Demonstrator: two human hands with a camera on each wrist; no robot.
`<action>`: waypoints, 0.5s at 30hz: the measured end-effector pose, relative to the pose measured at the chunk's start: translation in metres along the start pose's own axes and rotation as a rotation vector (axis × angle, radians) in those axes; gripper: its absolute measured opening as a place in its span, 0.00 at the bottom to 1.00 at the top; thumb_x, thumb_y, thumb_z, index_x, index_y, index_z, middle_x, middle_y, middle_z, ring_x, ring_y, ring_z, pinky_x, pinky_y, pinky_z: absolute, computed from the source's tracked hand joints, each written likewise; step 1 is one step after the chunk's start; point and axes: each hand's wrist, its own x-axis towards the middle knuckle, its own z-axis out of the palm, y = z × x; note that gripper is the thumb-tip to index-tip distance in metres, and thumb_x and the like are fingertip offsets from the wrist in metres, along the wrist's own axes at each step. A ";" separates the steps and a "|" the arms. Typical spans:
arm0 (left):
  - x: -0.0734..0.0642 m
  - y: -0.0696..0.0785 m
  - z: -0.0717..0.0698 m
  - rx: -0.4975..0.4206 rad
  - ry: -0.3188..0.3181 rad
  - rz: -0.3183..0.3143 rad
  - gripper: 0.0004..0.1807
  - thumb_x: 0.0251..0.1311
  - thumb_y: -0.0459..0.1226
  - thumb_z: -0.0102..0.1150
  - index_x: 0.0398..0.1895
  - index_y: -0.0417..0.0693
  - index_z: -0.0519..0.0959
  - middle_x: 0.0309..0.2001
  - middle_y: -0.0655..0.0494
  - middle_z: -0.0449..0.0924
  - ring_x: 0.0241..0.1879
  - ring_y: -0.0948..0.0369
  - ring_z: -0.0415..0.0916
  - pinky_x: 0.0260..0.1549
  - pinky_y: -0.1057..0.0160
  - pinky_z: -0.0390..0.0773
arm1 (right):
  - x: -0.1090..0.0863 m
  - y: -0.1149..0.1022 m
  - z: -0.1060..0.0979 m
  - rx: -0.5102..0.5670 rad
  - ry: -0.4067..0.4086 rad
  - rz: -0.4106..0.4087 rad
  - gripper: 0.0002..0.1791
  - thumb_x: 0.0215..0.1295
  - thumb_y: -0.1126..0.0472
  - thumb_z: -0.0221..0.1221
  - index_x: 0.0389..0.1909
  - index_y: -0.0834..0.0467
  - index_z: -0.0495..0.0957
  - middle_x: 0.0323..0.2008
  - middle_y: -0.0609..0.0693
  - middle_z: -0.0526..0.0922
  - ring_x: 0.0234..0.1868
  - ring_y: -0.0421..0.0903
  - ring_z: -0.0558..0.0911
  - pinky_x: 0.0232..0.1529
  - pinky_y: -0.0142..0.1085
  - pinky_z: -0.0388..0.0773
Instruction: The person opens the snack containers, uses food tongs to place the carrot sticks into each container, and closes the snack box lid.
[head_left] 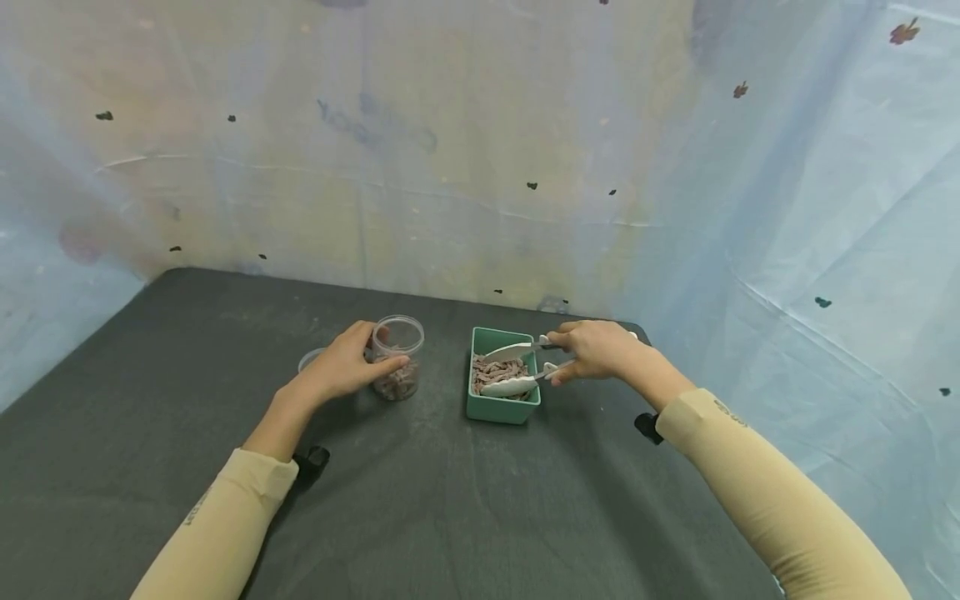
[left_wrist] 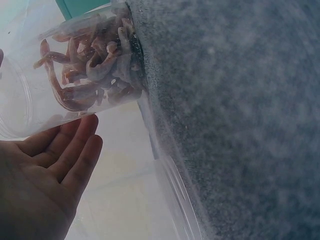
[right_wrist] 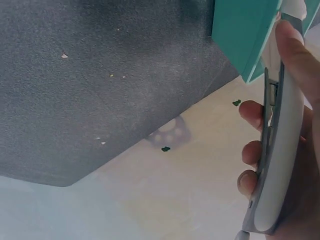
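Note:
My left hand (head_left: 339,367) holds a clear plastic jar (head_left: 397,367) upright on the dark table, thumb on its near side and fingers behind. Brownish-pink strips (left_wrist: 95,65) fill the jar's lower part, and its top is uncovered. On the right, my right hand (head_left: 596,348) grips a pair of tongs (head_left: 510,386) with pale, scalloped heads. In the right wrist view the fingers wrap around the grey and white handle (right_wrist: 282,145). Both tong heads, spread apart, reach into a green rectangular box (head_left: 501,410), over similar strips (head_left: 498,372) inside it.
A clear round plastic piece (head_left: 307,358) sits behind the left wrist, its rim (left_wrist: 177,200) close to the jar. The dark table (head_left: 420,517) ends at a patterned plastic sheet (head_left: 450,150) behind and at the sides. Small crumbs (right_wrist: 64,56) lie near the box.

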 end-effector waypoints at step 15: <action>-0.001 -0.001 0.000 0.012 0.006 -0.006 0.46 0.68 0.66 0.58 0.68 0.34 0.68 0.58 0.38 0.71 0.55 0.44 0.74 0.49 0.42 0.76 | -0.009 0.000 0.011 -0.006 0.118 -0.042 0.42 0.64 0.35 0.67 0.70 0.58 0.76 0.47 0.51 0.83 0.42 0.47 0.85 0.39 0.46 0.84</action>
